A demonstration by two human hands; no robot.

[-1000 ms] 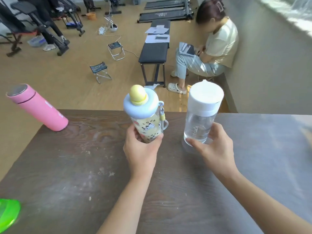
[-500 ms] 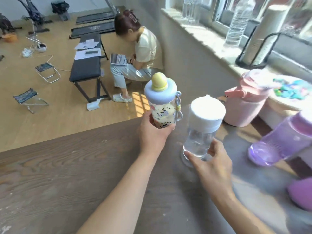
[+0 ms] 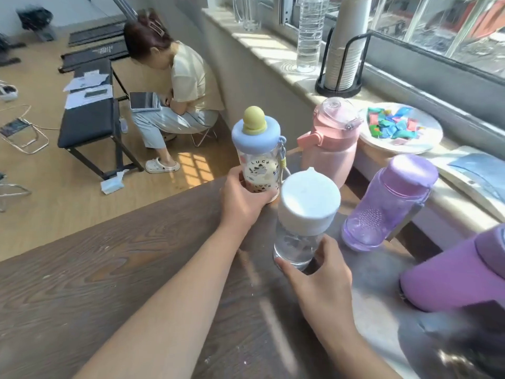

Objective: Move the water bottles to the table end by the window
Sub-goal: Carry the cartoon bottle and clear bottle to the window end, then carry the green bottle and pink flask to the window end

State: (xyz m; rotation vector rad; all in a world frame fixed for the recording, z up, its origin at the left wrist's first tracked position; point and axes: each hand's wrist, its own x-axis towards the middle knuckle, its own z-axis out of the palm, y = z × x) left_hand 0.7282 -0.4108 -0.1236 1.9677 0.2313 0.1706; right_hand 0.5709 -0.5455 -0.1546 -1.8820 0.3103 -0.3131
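Observation:
My left hand (image 3: 240,203) grips the base of a cartoon-printed bottle (image 3: 257,149) with a blue lid and yellow knob, near the table's far edge. My right hand (image 3: 325,277) holds a clear bottle (image 3: 303,222) with a white cap, just right of and nearer than the first. By the window end stand a pink jug (image 3: 330,143), a translucent purple bottle (image 3: 390,201) and an opaque purple flask (image 3: 459,272) at the right edge. The dark wooden table (image 3: 109,269) carries them all.
A window sill (image 3: 273,47) runs along the right with a clear plastic bottle (image 3: 310,34), a stack of paper cups in a black holder (image 3: 344,47) and a plate of coloured bits (image 3: 399,127). A person (image 3: 177,91) sits beyond the table by a black bench (image 3: 90,116).
My view has swung right toward the window. Both hands have carried their bottles that way, and the pink jug and purple bottles now stand close beside them.

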